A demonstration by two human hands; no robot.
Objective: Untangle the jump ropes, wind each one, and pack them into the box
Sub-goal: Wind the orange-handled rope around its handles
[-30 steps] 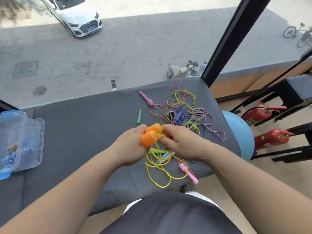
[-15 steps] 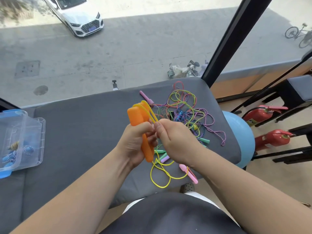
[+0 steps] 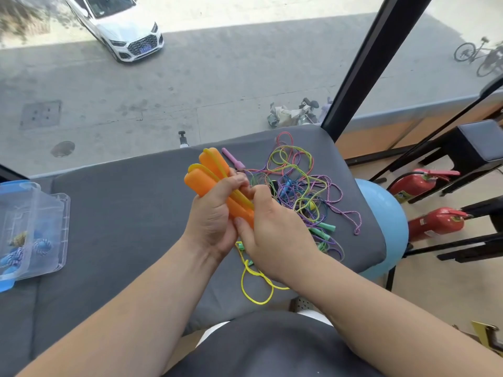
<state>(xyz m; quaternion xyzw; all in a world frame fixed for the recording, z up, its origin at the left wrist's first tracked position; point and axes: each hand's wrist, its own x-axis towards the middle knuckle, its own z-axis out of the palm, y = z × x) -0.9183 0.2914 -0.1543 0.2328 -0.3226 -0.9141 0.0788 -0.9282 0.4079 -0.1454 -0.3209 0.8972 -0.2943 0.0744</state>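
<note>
Left hand point(image 3: 215, 219) was closed around the two orange handles point(image 3: 202, 178), held side by side, upper ends pointing away from the person. Strands of the yellow cord point(image 3: 254, 288) ran lengthwise over the handles. Right hand point(image 3: 275, 232) had its fingers curled in against the handles' far side, pinching the cord there, thumb on the lower end. The rest of the cord hung in loose loops onto the grey cushion point(image 3: 122, 213) below the hands. The tangle of ropes point(image 3: 296, 180) lay on the cushion just beyond the right hand, with a pink handle point(image 3: 231, 159) at its far left edge. The clear box point(image 3: 61, 213) sat well apart at the cushion's left end, with wound ropes inside.
</note>
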